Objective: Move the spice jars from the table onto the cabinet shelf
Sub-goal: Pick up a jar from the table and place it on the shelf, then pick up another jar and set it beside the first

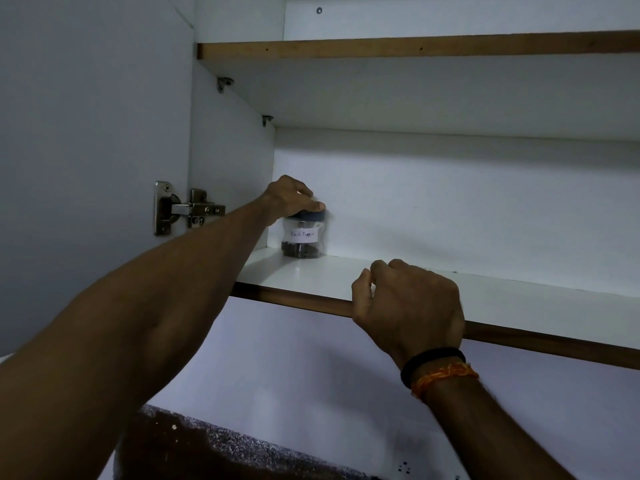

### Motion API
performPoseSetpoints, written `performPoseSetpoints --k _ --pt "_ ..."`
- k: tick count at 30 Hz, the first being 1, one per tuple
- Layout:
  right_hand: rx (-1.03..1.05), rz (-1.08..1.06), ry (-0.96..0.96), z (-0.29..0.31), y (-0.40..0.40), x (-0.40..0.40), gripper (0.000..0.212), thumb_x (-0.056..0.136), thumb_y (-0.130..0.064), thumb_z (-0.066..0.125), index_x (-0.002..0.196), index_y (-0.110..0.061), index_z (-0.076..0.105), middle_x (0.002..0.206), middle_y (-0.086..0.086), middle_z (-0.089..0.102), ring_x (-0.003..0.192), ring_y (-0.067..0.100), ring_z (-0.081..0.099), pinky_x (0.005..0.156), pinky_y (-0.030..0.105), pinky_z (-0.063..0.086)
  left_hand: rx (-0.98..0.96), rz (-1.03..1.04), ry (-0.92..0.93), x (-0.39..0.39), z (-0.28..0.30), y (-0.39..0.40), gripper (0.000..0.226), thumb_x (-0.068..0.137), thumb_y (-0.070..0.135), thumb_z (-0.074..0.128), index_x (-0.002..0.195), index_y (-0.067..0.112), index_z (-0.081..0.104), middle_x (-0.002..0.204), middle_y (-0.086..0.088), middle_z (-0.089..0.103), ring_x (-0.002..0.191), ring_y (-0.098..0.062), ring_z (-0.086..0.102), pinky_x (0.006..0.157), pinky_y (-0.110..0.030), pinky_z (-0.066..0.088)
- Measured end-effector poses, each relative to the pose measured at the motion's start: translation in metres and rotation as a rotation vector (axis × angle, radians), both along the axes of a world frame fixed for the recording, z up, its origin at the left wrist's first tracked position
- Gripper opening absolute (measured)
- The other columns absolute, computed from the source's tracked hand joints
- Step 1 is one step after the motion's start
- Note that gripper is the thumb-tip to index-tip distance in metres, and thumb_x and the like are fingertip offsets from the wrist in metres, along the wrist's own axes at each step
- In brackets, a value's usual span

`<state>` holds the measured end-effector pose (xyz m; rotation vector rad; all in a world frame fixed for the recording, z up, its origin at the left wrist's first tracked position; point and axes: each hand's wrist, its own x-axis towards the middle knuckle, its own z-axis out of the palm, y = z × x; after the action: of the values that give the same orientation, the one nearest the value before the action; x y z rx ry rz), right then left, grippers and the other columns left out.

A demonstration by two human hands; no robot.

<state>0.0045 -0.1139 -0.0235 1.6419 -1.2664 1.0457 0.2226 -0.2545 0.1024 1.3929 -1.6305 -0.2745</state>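
A clear spice jar (302, 242) with a dark lid and a white label reading "Black Pepper" stands upright in the back left corner of the lower cabinet shelf (346, 277). Dark peppercorns fill its bottom. My left hand (292, 199) reaches in from the left and grips the jar by its lid from above. My right hand (408, 304) rests on the shelf's brown front edge, fingers curled with nothing in them. The table and any other jars are out of view.
The open cabinet door (86, 133) stands at the left, with a metal hinge (183, 211) by my left forearm. An upper shelf (415, 48) runs above. A white wall and a dark speckled counter edge (214, 448) lie below.
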Motion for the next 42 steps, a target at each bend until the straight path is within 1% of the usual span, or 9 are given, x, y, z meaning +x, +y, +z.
performPoseSetpoints --k 4,10,14,17,22,25,29,36,42 --pt "0.04 0.004 -0.002 0.001 0.0 -0.001 0.034 0.085 -0.034 0.05 0.055 -0.019 0.052 0.05 -0.001 0.052 0.042 0.018 0.042 0.047 0.022 0.033 -0.053 0.094 -0.022 0.005 -0.003 0.016 0.061 0.079 0.031 0.084 0.13 0.012 0.059 0.145 -0.01 0.048 0.123 -0.024 0.051 0.089 -0.028 0.043" --pt "0.147 -0.037 0.014 0.004 0.006 -0.003 0.034 0.088 -0.037 0.043 0.06 -0.02 0.048 0.061 -0.001 0.056 0.053 0.019 0.043 0.051 0.026 0.026 -0.086 0.105 -0.068 0.011 -0.011 0.065 0.054 0.084 0.031 0.078 0.13 0.014 0.056 0.143 -0.01 0.05 0.124 -0.024 0.051 0.085 -0.029 0.041" --pt "0.258 -0.042 0.02 0.008 0.007 -0.004 0.035 0.091 -0.037 0.039 0.068 -0.017 0.056 0.072 0.002 0.062 0.066 0.023 0.055 0.056 0.029 0.036 -0.09 0.018 -0.141 0.002 -0.03 0.112 0.046 0.085 0.025 0.077 0.126 0.014 0.058 0.132 -0.007 0.06 0.111 -0.021 0.057 0.073 -0.022 0.043" --pt "0.301 -0.03 0.033 0.007 0.014 -0.005 0.036 0.093 -0.034 0.038 0.075 -0.015 0.062 0.08 0.004 0.065 0.075 0.027 0.058 0.062 0.033 0.04 -0.105 -0.049 -0.203 -0.003 -0.052 0.154 0.034 0.084 0.027 0.077 0.113 0.015 0.064 0.121 -0.004 0.067 0.107 -0.02 0.063 0.08 -0.027 0.047" --pt "0.287 -0.082 0.146 -0.013 0.036 -0.006 0.049 0.102 -0.035 0.025 0.092 -0.015 0.068 0.091 0.007 0.071 0.084 0.033 0.06 0.073 0.039 0.036 -0.138 -0.102 -0.381 -0.019 -0.102 0.209 0.045 0.09 0.032 0.071 0.13 0.013 0.062 0.136 -0.004 0.062 0.126 -0.02 0.055 0.105 -0.03 0.043" --pt "0.275 0.012 0.101 -0.034 0.055 -0.005 0.038 0.098 -0.033 0.038 0.123 -0.014 0.062 0.114 0.008 0.069 0.104 0.033 0.06 0.09 0.044 0.037 -0.295 -0.075 -0.467 -0.031 -0.139 0.237 0.052 0.091 0.031 0.069 0.138 0.013 0.056 0.142 -0.007 0.054 0.134 -0.024 0.046 0.112 -0.037 0.035" --pt "0.269 0.125 0.048 -0.063 0.083 0.0 0.059 0.088 -0.022 0.053 0.145 -0.011 0.044 0.147 0.015 0.046 0.137 0.035 0.04 0.114 0.053 0.028 -0.411 -0.076 -0.483 -0.043 -0.191 0.264 0.052 0.09 0.022 0.066 0.139 0.009 0.054 0.145 -0.012 0.05 0.137 -0.029 0.042 0.113 -0.041 0.032" --pt "0.565 0.222 -0.091 -0.151 0.12 0.002 0.053 0.086 -0.013 0.058 0.139 -0.014 0.054 0.151 0.014 0.042 0.137 0.033 0.039 0.111 0.047 0.034 -0.107 -0.141 -0.496 -0.053 -0.278 0.285 0.056 0.09 0.023 0.065 0.142 0.008 0.051 0.148 -0.015 0.047 0.136 -0.031 0.043 0.113 -0.04 0.032" --pt "0.988 0.258 0.011 -0.27 0.163 -0.013 0.035 0.082 -0.012 0.057 0.115 -0.008 0.067 0.131 0.016 0.051 0.11 0.039 0.052 0.095 0.046 0.045 0.233 -0.315 -0.491 -0.048 -0.371 0.315 0.048 0.079 0.017 0.069 0.123 -0.003 0.063 0.118 -0.026 0.065 0.11 -0.039 0.062 0.095 -0.028 0.043"
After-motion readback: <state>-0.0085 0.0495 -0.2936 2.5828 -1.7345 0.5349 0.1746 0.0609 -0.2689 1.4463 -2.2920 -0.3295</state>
